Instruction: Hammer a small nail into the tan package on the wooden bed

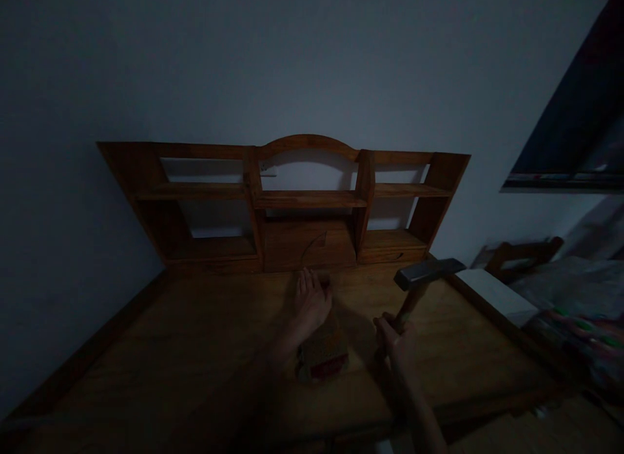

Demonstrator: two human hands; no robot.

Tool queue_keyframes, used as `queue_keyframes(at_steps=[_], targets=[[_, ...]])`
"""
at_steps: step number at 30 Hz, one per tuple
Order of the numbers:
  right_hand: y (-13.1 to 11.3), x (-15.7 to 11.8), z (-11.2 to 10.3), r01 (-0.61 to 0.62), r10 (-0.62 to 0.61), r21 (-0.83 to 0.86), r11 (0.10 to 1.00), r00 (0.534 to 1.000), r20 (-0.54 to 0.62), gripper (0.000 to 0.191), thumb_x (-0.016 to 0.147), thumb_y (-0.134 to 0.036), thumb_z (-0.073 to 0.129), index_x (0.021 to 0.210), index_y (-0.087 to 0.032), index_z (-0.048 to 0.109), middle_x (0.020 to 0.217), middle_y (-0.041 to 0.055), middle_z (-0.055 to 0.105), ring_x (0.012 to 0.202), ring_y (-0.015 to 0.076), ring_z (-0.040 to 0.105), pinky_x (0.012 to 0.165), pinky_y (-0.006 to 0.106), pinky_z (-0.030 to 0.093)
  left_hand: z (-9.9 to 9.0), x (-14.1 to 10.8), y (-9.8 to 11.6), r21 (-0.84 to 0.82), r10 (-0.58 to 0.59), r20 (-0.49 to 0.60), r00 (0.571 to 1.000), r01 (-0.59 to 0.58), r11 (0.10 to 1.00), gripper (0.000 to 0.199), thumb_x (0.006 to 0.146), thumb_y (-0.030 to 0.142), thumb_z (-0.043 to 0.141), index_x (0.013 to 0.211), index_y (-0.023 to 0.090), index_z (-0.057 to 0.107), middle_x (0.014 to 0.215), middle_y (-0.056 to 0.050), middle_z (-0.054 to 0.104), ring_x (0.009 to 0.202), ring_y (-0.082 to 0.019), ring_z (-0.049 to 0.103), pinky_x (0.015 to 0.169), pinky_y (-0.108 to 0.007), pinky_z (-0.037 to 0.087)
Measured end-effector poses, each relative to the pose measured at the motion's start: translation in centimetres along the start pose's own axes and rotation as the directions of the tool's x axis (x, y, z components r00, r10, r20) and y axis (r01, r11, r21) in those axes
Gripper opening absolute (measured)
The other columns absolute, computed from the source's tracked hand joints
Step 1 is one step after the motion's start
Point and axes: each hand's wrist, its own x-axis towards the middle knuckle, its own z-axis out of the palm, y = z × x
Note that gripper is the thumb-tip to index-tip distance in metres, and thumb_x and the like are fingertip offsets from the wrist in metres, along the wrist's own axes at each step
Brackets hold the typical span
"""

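My right hand is wrapped round the wooden handle of a hammer, its metal head raised above the desk. At the middle of the desk lies a brick-like block, brownish on top with a dark red front end. Over the far part of this block, my left hand is closed with its fingers bent. A thin curved wire rises from its fingertips and bends to the right. The hand hides the far end of the block and the wire's lower end. The hammer head is apart from both block and wire.
The wooden desk carries a shelf unit along its back, against the wall. A white surface and a chair back stand to the right, near plastic-wrapped things. The room is dim.
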Motion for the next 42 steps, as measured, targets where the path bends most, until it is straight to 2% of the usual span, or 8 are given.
queue_keyframes(at_steps=[5, 14, 24, 31, 37, 39, 42], targets=[[-0.1, 0.4, 0.3, -0.042, 0.042, -0.002, 0.999, 0.999, 0.003, 0.033, 0.067, -0.035, 0.064, 0.056, -0.021, 0.037, 0.046, -0.0083, 0.03, 0.042, 0.0069, 0.028, 0.04, 0.022, 0.019, 1.3, -1.0, -0.5, 0.0, 0.026, -0.015, 1.0, -0.026, 1.0, 0.073, 0.092, 0.046, 0.026, 0.142, -0.007, 0.029, 0.149, -0.027, 0.024, 0.141, -0.035, 0.017, 0.115, -0.049, 0.016], [0.2, 0.7, 0.3, -0.057, 0.055, -0.021, 0.998, 0.996, -0.063, 0.031, 0.064, -0.038, 0.065, 0.058, -0.021, 0.041, 0.048, -0.0074, 0.034, 0.043, 0.008, 0.032, 0.04, 0.022, 0.022, 1.5, -1.1, -0.5, 0.001, 0.053, -0.02, 0.998, -0.053, 0.999, 0.072, 0.093, 0.046, 0.026, 0.141, -0.007, 0.031, 0.149, -0.027, 0.026, 0.141, -0.035, 0.016, 0.115, -0.047, 0.017], [0.4, 0.3, 0.2, -0.043, 0.043, 0.004, 0.999, 0.999, -0.026, 0.031, 0.066, -0.039, 0.067, 0.058, -0.02, 0.043, 0.046, -0.0073, 0.034, 0.041, 0.008, 0.03, 0.039, 0.023, 0.021, 1.9, -1.1, -0.8, 0.045, 0.07, -0.049, 0.996, -0.068, 0.997, 0.07, 0.093, 0.047, 0.027, 0.139, -0.005, 0.037, 0.147, -0.026, 0.031, 0.141, -0.034, 0.019, 0.114, -0.049, 0.02], [0.4, 0.3, 0.1, -0.022, 0.022, 0.005, 1.0, 0.999, -0.04, 0.03, 0.065, -0.038, 0.066, 0.057, -0.021, 0.042, 0.048, -0.0073, 0.032, 0.043, 0.008, 0.029, 0.04, 0.023, 0.02, 2.6, -0.9, -1.4, 0.036, 0.075, -0.072, 0.995, -0.073, 0.997, 0.07, 0.093, 0.046, 0.028, 0.14, -0.004, 0.035, 0.148, -0.026, 0.03, 0.14, -0.035, 0.021, 0.112, -0.05, 0.022], [0.7, 0.3, 0.1, -0.04, 0.041, 0.016, 0.999, 0.997, -0.072, 0.028, 0.064, -0.038, 0.067, 0.061, -0.02, 0.046, 0.049, -0.0068, 0.035, 0.045, 0.0089, 0.032, 0.041, 0.023, 0.023, 1.9, -1.1, -0.8, 0.061, 0.061, -0.068, 0.996, -0.057, 0.996, 0.067, 0.092, 0.042, 0.03, 0.138, -0.006, 0.039, 0.145, -0.027, 0.035, 0.137, -0.036, 0.028, 0.113, -0.05, 0.02], [0.6, 0.3, 0.2, -0.034, 0.035, 0.016, 0.999, 0.997, -0.065, 0.029, 0.064, -0.038, 0.067, 0.059, -0.02, 0.044, 0.049, -0.0069, 0.034, 0.044, 0.0088, 0.031, 0.04, 0.023, 0.022, 1.5, -0.9, -0.5, 0.042, 0.075, -0.076, 0.994, -0.072, 0.997, 0.059, 0.091, 0.036, 0.032, 0.135, -0.002, 0.046, 0.143, -0.024, 0.04, 0.137, -0.036, 0.029, 0.114, -0.054, 0.014], [0.4, 0.3, 0.3, -0.021, 0.021, 0.004, 1.0, 0.997, -0.079, 0.031, 0.062, -0.039, 0.068, 0.058, -0.02, 0.044, 0.048, -0.0069, 0.034, 0.044, 0.0088, 0.031, 0.041, 0.023, 0.024, 0.2, -0.2, -0.5, -0.064, 0.059, -0.163, 0.985, -0.07, 0.995, 0.051, 0.09, 0.027, 0.032, 0.135, 0.009, 0.048, 0.144, -0.018, 0.041, 0.14, -0.034, 0.023, 0.113, -0.06, 0.006]])
